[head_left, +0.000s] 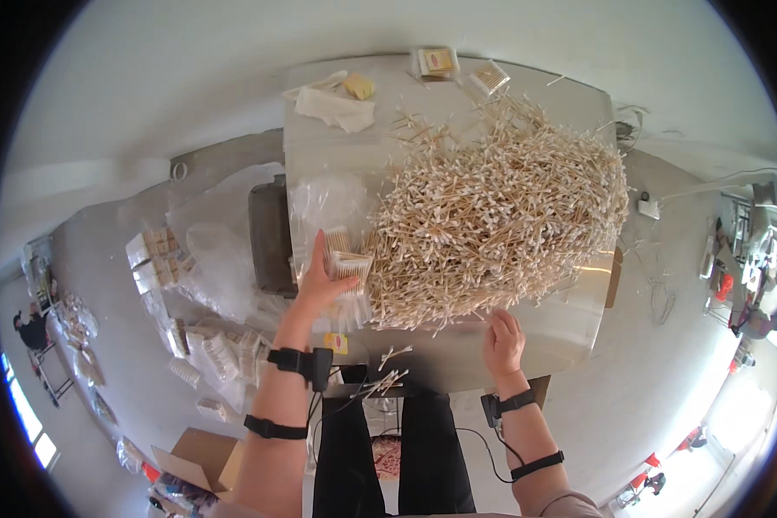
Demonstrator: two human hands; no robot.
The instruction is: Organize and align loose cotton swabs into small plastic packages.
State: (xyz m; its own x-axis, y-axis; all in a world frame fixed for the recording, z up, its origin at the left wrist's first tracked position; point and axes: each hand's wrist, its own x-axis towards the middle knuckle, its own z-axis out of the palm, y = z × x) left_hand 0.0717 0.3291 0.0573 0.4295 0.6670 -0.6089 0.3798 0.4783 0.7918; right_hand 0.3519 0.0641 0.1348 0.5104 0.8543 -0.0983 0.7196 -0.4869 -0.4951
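A large heap of loose cotton swabs (501, 216) covers the middle and right of the table. At its left edge my left hand (317, 285) is around a small clear pack of cotton swabs (351, 269), its thumb across the pack and its index finger stretched along the side. More swabs in clear wrapping lie just behind and under that hand. By the heap's near edge, my right hand (503, 341) is closed, fingers curled together. Whatever its fingertips hold, if anything, is too small to make out.
A white cloth (332, 110), a yellow block (359, 85) and packed swabs (490, 78) lie at the table's back. A dark bin (270, 237) stands left of the table. Several swab packs (220, 356) and an open carton (200, 459) are on the floor. Loose swabs (387, 382) lie near my lap.
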